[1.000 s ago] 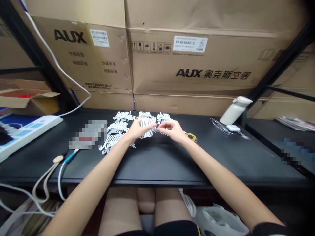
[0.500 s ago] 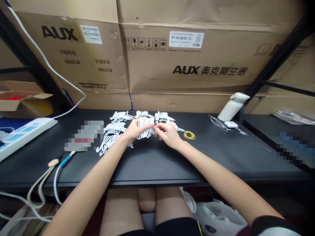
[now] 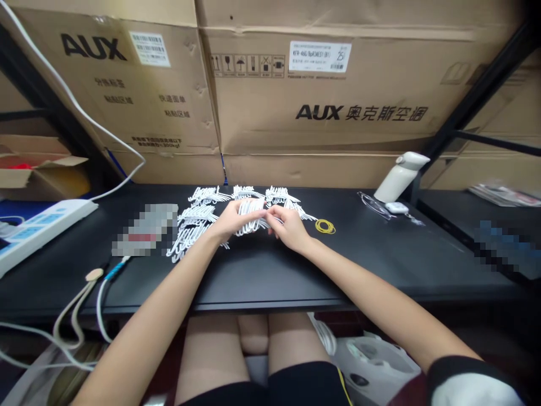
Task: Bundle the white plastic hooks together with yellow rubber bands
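A bundle of white hooks [image 3: 250, 217] lies in the grip of my left hand [image 3: 234, 220], its thumb laid across the top. At the bundle's right end, the fingertips of my right hand [image 3: 285, 226] are pinched together and meet my left thumb tip. What they pinch is too small to make out. Around the hands, several piles of white hooks rest on the black table, among them a left pile [image 3: 186, 239] and a back right pile [image 3: 279, 194]. Yellow rubber bands [image 3: 325, 226] lie to the right of my right hand.
Large cardboard boxes [image 3: 262, 129] stand along the back of the table [image 3: 270, 282]. A white bottle [image 3: 399, 177], glasses [image 3: 375, 205] and a small white case [image 3: 396, 208] are at the right. A power strip [image 3: 46, 225] and a blurred-out flat object [image 3: 146, 231] occupy the left.
The view has tilted slightly downward. My right fingers have drawn closer together at the bundle's right end. My left hand keeps its hold on the hooks.
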`<action>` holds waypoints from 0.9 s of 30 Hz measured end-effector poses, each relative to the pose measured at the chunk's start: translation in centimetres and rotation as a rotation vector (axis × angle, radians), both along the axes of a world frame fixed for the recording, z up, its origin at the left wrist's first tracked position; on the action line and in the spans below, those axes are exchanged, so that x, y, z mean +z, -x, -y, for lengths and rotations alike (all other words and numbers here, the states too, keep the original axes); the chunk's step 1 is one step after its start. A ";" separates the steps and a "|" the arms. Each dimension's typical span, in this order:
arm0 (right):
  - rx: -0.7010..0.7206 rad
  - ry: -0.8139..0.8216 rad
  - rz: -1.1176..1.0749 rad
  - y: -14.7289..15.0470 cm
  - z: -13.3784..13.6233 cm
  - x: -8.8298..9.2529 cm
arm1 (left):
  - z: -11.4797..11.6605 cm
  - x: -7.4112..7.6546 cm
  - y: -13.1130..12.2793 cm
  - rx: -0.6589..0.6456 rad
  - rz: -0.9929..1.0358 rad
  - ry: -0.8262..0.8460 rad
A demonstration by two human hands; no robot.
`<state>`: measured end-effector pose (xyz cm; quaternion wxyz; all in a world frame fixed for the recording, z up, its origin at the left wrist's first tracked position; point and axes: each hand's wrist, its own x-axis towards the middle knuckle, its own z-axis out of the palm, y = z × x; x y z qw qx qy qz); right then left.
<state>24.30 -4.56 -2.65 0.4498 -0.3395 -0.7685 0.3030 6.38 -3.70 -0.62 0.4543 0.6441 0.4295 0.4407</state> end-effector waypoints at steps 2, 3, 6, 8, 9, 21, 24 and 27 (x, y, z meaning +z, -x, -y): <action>-0.009 -0.033 0.024 -0.1 0.0 0.0 | 0.0 0.0 0.0 0.014 -0.005 -0.025; -0.010 -0.041 0.035 -0.1 0.0 -0.1 | 0.0 0.0 -0.1 0.017 -0.009 -0.033; -0.005 -0.052 0.054 -0.1 0.0 0.0 | -0.1 0.0 0.0 0.026 -0.026 -0.052; -0.008 -0.064 0.062 -0.1 0.1 0.0 | -0.1 -0.1 0.0 0.026 -0.035 -0.060; -0.014 -0.073 0.066 -0.1 0.0 0.0 | -0.1 -0.1 0.0 0.024 -0.036 -0.063; 0.003 0.077 -0.105 0.7 -0.1 -0.5 | -0.2 0.1 -0.1 0.116 0.063 -0.037; -0.021 0.098 -0.165 0.5 -0.3 -0.4 | -0.3 0.6 -0.2 0.201 0.209 -0.008; -0.092 0.047 -0.198 0.2 -0.9 -0.7 | -0.5 0.8 -0.2 0.312 0.348 -0.094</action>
